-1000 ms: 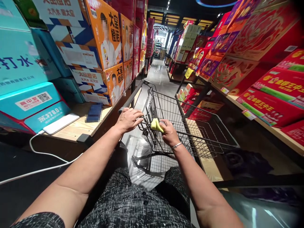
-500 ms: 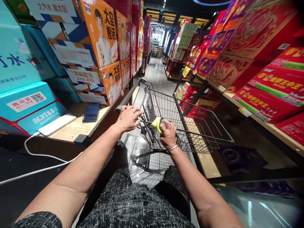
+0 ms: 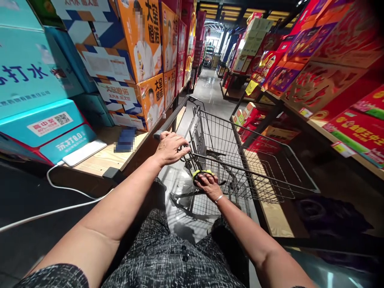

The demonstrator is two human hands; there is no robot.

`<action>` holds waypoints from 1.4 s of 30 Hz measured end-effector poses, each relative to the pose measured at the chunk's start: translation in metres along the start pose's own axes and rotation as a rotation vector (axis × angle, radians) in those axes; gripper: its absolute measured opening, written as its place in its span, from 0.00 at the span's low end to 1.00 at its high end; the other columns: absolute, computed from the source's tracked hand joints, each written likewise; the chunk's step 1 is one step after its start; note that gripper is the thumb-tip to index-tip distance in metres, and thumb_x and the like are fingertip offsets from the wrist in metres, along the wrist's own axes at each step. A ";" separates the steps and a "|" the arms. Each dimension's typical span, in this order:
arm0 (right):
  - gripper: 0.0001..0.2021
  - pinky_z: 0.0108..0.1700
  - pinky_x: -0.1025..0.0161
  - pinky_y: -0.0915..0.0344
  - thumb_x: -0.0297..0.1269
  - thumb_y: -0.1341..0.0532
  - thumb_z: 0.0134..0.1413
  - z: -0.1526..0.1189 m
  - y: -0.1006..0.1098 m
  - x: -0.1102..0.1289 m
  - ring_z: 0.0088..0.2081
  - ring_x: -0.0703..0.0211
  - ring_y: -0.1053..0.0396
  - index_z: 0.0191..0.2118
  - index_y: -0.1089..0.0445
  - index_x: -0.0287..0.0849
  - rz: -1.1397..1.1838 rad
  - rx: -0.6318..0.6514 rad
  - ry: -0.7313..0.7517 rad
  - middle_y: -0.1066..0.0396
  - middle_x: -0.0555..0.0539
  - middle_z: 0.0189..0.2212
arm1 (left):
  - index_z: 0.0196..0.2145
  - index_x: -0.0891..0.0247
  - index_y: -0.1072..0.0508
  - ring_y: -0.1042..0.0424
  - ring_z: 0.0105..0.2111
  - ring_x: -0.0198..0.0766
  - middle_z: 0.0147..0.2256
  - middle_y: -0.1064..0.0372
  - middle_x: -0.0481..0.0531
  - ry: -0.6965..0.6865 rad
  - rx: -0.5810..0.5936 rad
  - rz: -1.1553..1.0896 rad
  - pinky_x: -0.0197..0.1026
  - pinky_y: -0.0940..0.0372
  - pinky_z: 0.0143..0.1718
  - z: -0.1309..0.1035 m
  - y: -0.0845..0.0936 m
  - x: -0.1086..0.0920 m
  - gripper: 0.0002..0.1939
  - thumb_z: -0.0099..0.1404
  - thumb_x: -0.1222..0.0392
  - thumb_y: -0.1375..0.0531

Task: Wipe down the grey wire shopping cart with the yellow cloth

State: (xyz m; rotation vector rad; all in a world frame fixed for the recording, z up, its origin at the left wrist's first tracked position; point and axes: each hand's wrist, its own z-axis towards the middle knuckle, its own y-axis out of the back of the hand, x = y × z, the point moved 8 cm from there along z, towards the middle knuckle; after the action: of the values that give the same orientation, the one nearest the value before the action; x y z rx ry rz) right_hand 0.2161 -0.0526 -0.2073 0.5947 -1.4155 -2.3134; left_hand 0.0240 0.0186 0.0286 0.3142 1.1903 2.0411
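The yellow cloth (image 3: 197,174) is at the rear end of the shopping cart (image 3: 201,154), below the basket's near top rim and well under the handle bar (image 3: 173,117). The right hand (image 3: 209,184) has it bunched under bent fingers, held fast (the thumb is hidden, and a dark curve beside the cloth could belong to it or to the frame). Judging by that pose, the step in hand is rubbing the lower rear framework; the next move calls for firm contact along the tubes, without catching the cloth in the wires. The left hand (image 3: 171,149) lies palm down over the cart's near rear corner, just beside the end of the handle bar, apparently steadying it; whether its fingers close round the tube underneath, I cannot tell. Further out, the left shelf (image 3: 115,162) bears a white slab (image 3: 84,153) near its near corner and a blurred dark-blue item (image 3: 125,140) towards its front edge, with teal cartons (image 3: 60,120) and orange cartons (image 3: 151,96) stacked behind them. Across the cart, red boxes (image 3: 351,124) stand along the front edge of the right shelf (image 3: 322,130), and a yellow tag (image 3: 251,87) hangs farther up the aisle.
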 end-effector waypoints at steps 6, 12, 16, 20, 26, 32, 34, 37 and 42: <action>0.16 0.46 0.51 0.39 0.26 0.37 0.51 -0.033 -0.018 -0.009 0.49 0.50 0.34 0.36 0.21 0.60 0.111 0.090 -0.033 0.25 0.51 0.47 | 0.38 0.56 0.24 0.31 0.46 0.44 0.41 0.23 0.48 0.033 -0.020 0.001 0.55 0.52 0.54 0.006 -0.004 0.020 0.13 0.70 0.46 0.43; 0.21 0.52 0.50 0.40 0.30 0.43 0.62 0.047 0.052 -0.007 0.56 0.49 0.40 0.53 0.28 0.64 0.107 -0.020 0.000 0.32 0.51 0.57 | 0.30 0.59 0.25 0.31 0.44 0.49 0.36 0.23 0.53 0.184 -0.026 0.116 0.60 0.51 0.54 0.021 -0.006 0.021 0.13 0.69 0.54 0.44; 0.20 0.60 0.45 0.48 0.32 0.42 0.63 0.100 0.112 -0.020 0.61 0.47 0.45 0.55 0.29 0.65 0.074 -0.256 -0.071 0.33 0.51 0.59 | 0.38 0.61 0.25 0.31 0.46 0.49 0.40 0.23 0.56 0.193 0.024 0.149 0.58 0.51 0.56 0.029 -0.021 0.000 0.08 0.65 0.64 0.44; 0.19 0.62 0.45 0.50 0.31 0.42 0.63 0.106 0.096 -0.028 0.62 0.49 0.45 0.52 0.28 0.65 0.104 -0.201 -0.076 0.32 0.51 0.58 | 0.33 0.58 0.25 0.34 0.47 0.53 0.36 0.23 0.55 0.057 0.164 0.215 0.64 0.51 0.54 0.026 -0.042 -0.011 0.08 0.65 0.61 0.45; 0.22 0.57 0.44 0.42 0.27 0.41 0.58 0.029 0.017 -0.032 0.57 0.50 0.39 0.49 0.26 0.65 0.116 -0.021 -0.062 0.30 0.51 0.56 | 0.27 0.60 0.26 0.36 0.46 0.55 0.32 0.26 0.55 -0.060 0.218 0.242 0.61 0.46 0.48 0.020 -0.049 -0.006 0.10 0.64 0.55 0.41; 0.19 0.52 0.47 0.39 0.22 0.39 0.52 -0.002 0.007 -0.028 0.54 0.48 0.38 0.41 0.22 0.58 0.097 0.012 -0.024 0.28 0.49 0.52 | 0.29 0.60 0.25 0.36 0.49 0.56 0.34 0.28 0.56 -0.096 0.200 0.223 0.60 0.47 0.50 0.020 -0.052 -0.004 0.11 0.64 0.52 0.40; 0.18 0.52 0.48 0.40 0.24 0.40 0.56 0.014 0.022 -0.027 0.55 0.48 0.40 0.43 0.22 0.59 0.095 0.010 0.002 0.29 0.48 0.53 | 0.30 0.60 0.25 0.36 0.49 0.56 0.34 0.28 0.56 -0.104 0.203 0.209 0.60 0.48 0.51 0.020 -0.053 -0.003 0.10 0.63 0.53 0.39; 0.20 0.55 0.47 0.42 0.28 0.42 0.62 0.053 0.063 -0.030 0.58 0.49 0.42 0.50 0.25 0.62 0.092 -0.082 0.002 0.31 0.50 0.57 | 0.29 0.60 0.24 0.36 0.49 0.57 0.34 0.28 0.57 -0.098 0.187 0.202 0.59 0.47 0.52 0.019 -0.051 -0.003 0.10 0.63 0.53 0.40; 0.19 0.62 0.46 0.48 0.29 0.42 0.63 0.095 0.105 -0.037 0.62 0.50 0.45 0.52 0.26 0.64 0.078 -0.194 -0.068 0.32 0.52 0.58 | 0.30 0.62 0.23 0.36 0.49 0.56 0.35 0.27 0.58 -0.100 0.177 0.225 0.56 0.44 0.53 0.018 -0.048 -0.007 0.11 0.63 0.53 0.40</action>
State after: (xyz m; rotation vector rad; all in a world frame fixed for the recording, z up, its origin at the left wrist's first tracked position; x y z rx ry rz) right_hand 0.2062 -0.0085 -0.0680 0.4010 -1.2016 -2.3921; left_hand 0.0614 0.0392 -0.0006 0.6542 1.3255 2.0841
